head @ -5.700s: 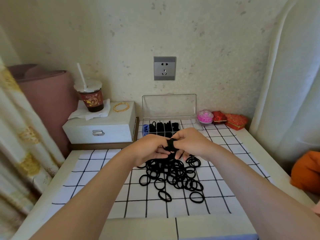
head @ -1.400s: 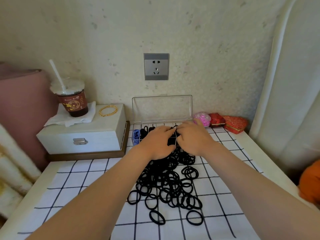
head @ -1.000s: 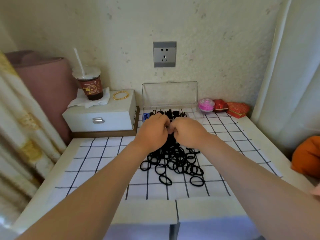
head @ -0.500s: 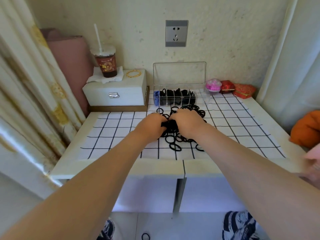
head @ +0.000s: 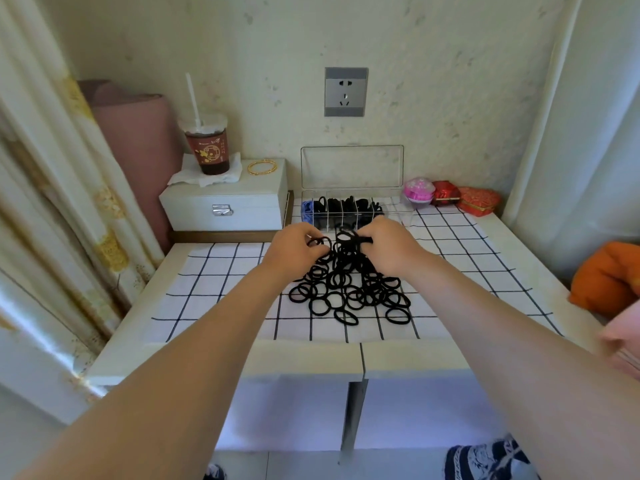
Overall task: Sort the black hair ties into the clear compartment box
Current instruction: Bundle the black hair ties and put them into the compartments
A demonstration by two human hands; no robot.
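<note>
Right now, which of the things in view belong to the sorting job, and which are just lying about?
Part of the job: hair ties heaped on the checked cloth; clear box, lid up, some ties inside; left hand and right hand, both gripping ties.
Just lying about: drink cup, gold bangle, white case, pink trinket, red boxes, wall socket.

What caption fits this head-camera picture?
Left hand and right hand gather black elastic hair ties before the open clear plastic compartment box.
</note>
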